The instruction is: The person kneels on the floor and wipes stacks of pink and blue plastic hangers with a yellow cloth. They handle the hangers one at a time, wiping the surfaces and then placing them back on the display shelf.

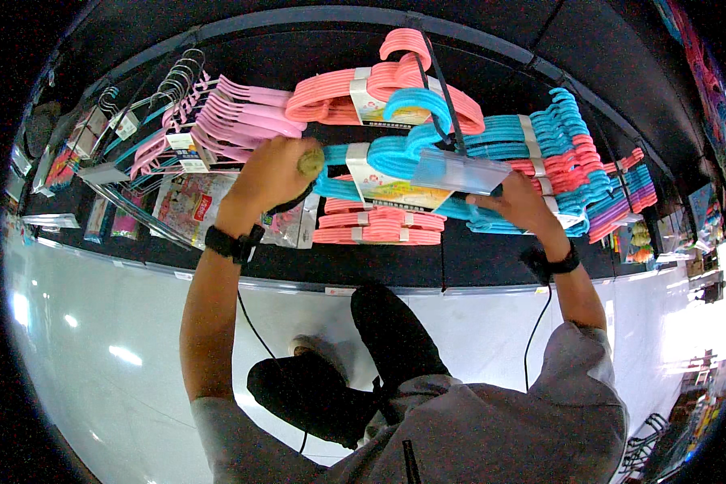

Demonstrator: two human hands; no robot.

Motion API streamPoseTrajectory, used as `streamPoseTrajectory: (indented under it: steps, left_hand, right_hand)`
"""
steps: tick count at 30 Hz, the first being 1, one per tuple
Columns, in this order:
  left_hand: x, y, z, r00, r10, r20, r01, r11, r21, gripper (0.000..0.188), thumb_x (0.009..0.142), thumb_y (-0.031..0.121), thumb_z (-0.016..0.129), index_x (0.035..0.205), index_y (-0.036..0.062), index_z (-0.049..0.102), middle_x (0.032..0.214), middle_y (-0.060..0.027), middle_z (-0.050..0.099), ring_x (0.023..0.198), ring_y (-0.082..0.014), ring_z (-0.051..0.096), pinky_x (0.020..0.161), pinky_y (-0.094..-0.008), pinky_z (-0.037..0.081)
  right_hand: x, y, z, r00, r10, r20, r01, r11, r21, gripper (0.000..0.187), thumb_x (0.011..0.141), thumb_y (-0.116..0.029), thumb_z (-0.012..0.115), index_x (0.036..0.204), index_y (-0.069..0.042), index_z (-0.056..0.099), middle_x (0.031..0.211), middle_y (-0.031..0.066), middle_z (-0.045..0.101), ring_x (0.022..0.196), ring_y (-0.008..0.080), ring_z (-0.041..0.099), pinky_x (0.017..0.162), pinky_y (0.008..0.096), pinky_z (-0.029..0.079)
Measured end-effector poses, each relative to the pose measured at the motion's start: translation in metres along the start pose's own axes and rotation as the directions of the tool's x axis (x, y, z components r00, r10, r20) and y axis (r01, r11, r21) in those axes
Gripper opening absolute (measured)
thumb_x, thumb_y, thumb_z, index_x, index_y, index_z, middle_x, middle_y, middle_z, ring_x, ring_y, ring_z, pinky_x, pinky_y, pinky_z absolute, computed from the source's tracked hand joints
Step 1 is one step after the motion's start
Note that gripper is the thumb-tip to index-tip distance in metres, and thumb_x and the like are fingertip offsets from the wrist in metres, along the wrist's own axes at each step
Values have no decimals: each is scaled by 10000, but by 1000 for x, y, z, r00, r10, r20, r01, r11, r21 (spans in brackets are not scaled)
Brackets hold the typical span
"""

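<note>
A pack of blue clothes hangers (pixel 395 157) with a printed paper band hangs from a rack hook in front of me. My left hand (pixel 270 177) is closed at the pack's left end. A round olive-green piece (pixel 310 161) shows at its fingers; what it is I cannot tell. At the pack's right end is my right hand (pixel 524 206), fingers bent around the blue edge, partly behind a clear plastic tag holder (pixel 460 171). A pack of pink hangers (pixel 323 98) hangs behind and above. More pink hangers (pixel 379 234) lie below the blue pack.
Light-pink hangers (pixel 246 117) hang to the left, beside plastic-wrapped packs (pixel 189 206). Stacked blue and pink hangers (pixel 573 153) hang at the right, then purple ones (pixel 621 202). Metal hooks stick out from the black rack. The shelf edge (pixel 363 289) runs above the white floor (pixel 129 323).
</note>
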State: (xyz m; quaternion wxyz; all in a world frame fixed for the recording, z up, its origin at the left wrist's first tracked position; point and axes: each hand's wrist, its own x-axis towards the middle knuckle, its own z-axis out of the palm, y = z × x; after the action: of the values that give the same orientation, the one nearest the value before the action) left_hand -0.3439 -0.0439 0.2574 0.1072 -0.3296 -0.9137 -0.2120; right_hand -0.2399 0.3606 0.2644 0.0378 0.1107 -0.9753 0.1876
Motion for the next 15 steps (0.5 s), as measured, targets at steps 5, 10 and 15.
streamPoseTrajectory:
  steps: [5,10,15]
  left_hand:
    - [36,-11,-2,998,42,-51,-44,998,-54,158,800,144,637,930,56,646,826,-219,676,799,-428,656,714,-499,519]
    - [55,-39,21,984,17,-178,4,994,112,205,796,125,642,997,89,664,876,-180,679,836,-408,669,730,-491,543]
    - [65,-38,34,951,-16,-308,91,969,231,314,778,132,677,1090,126,637,1060,-138,671,869,-391,681,732,-481,570]
  right_hand:
    - [55,51,-6,932,-360,-49,353,929,-108,568,803,-357,771,1247,-40,614,1119,215,679,1021,397,650,907,461,510]
    - [90,37,1,956,-255,-146,190,915,-355,494,834,-323,733,1232,-58,608,1103,185,676,1010,386,653,882,473,522]
    - [96,28,0,941,-280,-189,128,813,-568,434,876,-359,674,1207,-83,623,1074,141,678,941,345,673,811,453,554]
